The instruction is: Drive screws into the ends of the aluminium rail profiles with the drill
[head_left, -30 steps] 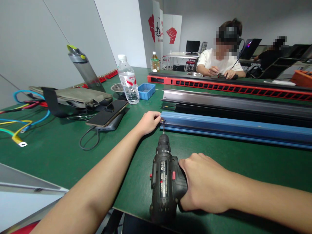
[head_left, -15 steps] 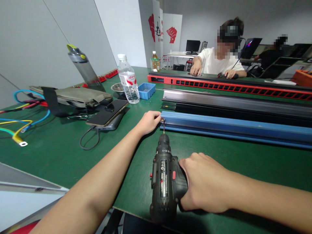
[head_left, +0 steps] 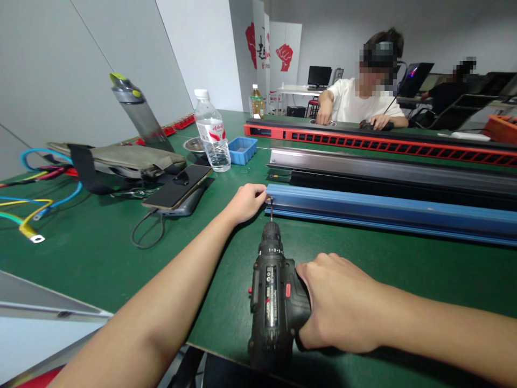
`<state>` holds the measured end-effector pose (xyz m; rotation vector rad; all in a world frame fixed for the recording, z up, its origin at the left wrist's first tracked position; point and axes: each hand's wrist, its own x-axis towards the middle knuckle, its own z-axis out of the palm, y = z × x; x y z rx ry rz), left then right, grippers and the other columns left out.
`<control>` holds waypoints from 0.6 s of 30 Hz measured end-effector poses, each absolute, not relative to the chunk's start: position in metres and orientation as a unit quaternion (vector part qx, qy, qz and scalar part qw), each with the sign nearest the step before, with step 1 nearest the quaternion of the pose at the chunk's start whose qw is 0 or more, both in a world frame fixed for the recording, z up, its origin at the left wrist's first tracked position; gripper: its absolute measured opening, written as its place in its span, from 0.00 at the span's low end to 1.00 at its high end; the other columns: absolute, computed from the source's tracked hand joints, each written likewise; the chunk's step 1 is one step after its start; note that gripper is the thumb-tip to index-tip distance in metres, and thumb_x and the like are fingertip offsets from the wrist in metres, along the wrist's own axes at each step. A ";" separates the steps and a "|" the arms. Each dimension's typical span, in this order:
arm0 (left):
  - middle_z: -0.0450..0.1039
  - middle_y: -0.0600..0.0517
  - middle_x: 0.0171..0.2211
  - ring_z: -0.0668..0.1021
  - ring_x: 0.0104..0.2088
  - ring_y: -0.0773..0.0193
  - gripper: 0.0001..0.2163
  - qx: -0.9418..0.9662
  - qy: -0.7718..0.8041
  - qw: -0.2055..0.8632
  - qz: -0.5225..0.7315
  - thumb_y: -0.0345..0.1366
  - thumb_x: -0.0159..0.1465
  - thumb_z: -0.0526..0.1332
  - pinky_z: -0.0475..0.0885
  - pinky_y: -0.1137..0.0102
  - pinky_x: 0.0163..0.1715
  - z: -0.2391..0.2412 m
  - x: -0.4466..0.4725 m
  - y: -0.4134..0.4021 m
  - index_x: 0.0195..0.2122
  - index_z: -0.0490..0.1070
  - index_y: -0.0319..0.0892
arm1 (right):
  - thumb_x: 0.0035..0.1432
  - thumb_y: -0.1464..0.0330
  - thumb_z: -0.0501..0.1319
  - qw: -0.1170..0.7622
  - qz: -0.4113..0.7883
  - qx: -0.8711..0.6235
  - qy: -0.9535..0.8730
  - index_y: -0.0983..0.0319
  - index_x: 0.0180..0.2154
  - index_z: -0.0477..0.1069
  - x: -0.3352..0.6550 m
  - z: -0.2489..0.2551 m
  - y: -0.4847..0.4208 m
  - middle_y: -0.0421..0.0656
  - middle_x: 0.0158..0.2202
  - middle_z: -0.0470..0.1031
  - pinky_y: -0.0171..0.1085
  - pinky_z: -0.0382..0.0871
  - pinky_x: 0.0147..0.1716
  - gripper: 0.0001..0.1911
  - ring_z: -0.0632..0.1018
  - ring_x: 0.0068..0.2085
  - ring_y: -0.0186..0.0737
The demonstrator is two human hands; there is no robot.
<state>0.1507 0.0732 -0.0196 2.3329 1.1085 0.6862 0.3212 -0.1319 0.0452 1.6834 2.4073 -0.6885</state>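
Observation:
My right hand (head_left: 337, 304) is closed round the handle of a black cordless drill (head_left: 271, 302). The drill points away from me, and its thin bit meets the left end of a long blue metal profile (head_left: 383, 207), at a small dark spot that looks like a screw. At that same end, my left hand (head_left: 248, 202) grips the profile between thumb and fingers; some fingertips are hidden behind it. Beyond the blue profile lie a black strip with a small ring terminal (head_left: 276, 176) and a silver-grey profile (head_left: 323, 160).
A long red slotted rail (head_left: 363, 141) lies farther back. To the left are a water bottle (head_left: 213, 134), a blue tray (head_left: 243, 151), a phone (head_left: 180, 186), a bag (head_left: 133, 159) and cables (head_left: 30, 231). Across the green table (head_left: 226, 258) a person (head_left: 347, 102) works.
The drill and both my hands hold nearly the same place. Across the table, the person's hand has dipped lower into a round dish.

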 end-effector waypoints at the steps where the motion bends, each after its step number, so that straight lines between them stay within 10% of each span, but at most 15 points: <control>1: 0.74 0.52 0.27 0.73 0.32 0.62 0.15 0.849 0.404 0.232 0.249 0.40 0.62 0.51 0.65 0.72 0.34 -0.019 0.151 0.073 0.26 0.71 0.39 | 0.40 0.57 0.66 0.062 -0.228 0.557 0.797 0.59 0.25 0.76 0.321 0.045 -0.132 0.44 0.21 0.76 0.35 0.56 0.18 0.13 0.76 0.23 0.45; 18: 0.74 0.51 0.26 0.73 0.31 0.62 0.15 0.850 0.402 0.232 0.249 0.40 0.62 0.51 0.66 0.72 0.34 -0.020 0.151 0.073 0.26 0.72 0.39 | 0.40 0.55 0.66 0.061 -0.210 0.553 0.804 0.60 0.27 0.76 0.322 0.044 -0.133 0.44 0.21 0.76 0.36 0.56 0.19 0.15 0.76 0.23 0.45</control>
